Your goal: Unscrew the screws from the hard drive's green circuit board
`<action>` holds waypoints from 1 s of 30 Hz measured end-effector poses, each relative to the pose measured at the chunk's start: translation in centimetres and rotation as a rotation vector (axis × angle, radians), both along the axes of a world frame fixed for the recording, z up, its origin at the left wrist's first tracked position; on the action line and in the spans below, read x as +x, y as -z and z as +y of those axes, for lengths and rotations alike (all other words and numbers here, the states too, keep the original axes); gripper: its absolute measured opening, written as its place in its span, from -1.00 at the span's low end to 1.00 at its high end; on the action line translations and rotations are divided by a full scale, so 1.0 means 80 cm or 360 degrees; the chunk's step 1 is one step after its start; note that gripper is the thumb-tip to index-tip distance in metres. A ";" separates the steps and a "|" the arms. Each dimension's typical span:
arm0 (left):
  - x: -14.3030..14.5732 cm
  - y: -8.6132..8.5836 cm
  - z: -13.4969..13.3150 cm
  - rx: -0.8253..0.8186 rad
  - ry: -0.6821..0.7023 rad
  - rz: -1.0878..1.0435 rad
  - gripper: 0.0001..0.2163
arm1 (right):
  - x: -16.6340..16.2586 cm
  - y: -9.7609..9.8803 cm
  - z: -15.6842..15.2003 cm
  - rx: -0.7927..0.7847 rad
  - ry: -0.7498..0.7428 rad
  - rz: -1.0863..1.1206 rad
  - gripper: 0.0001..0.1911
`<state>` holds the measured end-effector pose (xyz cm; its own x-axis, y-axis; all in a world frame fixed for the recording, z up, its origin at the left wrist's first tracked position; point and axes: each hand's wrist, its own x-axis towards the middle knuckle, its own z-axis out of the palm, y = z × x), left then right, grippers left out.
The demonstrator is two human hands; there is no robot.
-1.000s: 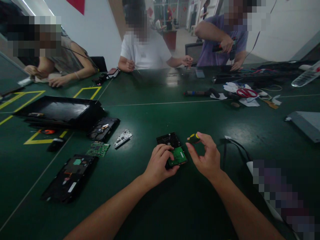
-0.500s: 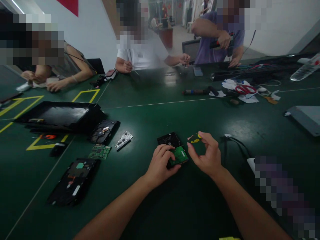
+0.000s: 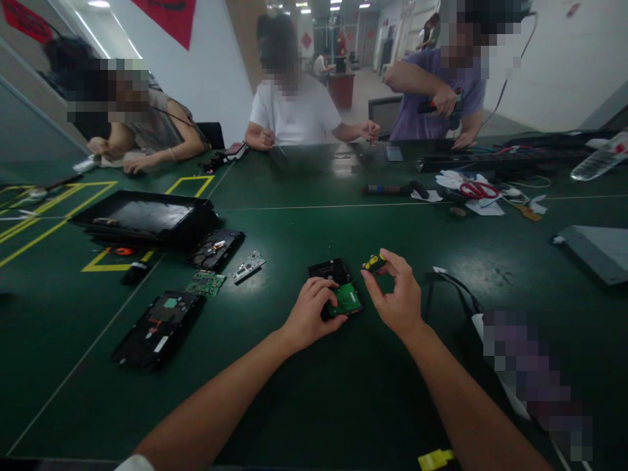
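Observation:
A black hard drive with a green circuit board on it lies on the green table in front of me. My left hand is curled over its near left corner, fingers closed on the drive and board. My right hand hovers just right of the drive. Its thumb and fingertips pinch the yellow-and-black handle of a small screwdriver held upright above the board's right edge.
To the left lie a second opened drive, a loose green board, a silver plate, a black drive casing and a black tray. Red scissors, cables and three seated people line the far side.
The view has shifted, so the table items sit a little differently in frame. My hands stay on the drive and the screwdriver, with the right hand's fingers turned slightly.

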<state>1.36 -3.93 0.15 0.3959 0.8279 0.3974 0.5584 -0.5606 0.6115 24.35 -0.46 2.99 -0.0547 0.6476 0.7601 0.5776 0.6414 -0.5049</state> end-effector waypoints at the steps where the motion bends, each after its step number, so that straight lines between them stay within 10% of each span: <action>1: 0.000 0.000 0.000 0.0000 0.0000 -0.0001 -0.70 | -0.001 -0.001 0.000 0.0010 -0.0004 -0.0009 -0.30; 30: 0.001 -0.011 -0.003 0.0090 0.0035 0.0127 -0.73 | -0.002 0.006 0.002 0.0089 -0.0140 -0.0013 -0.36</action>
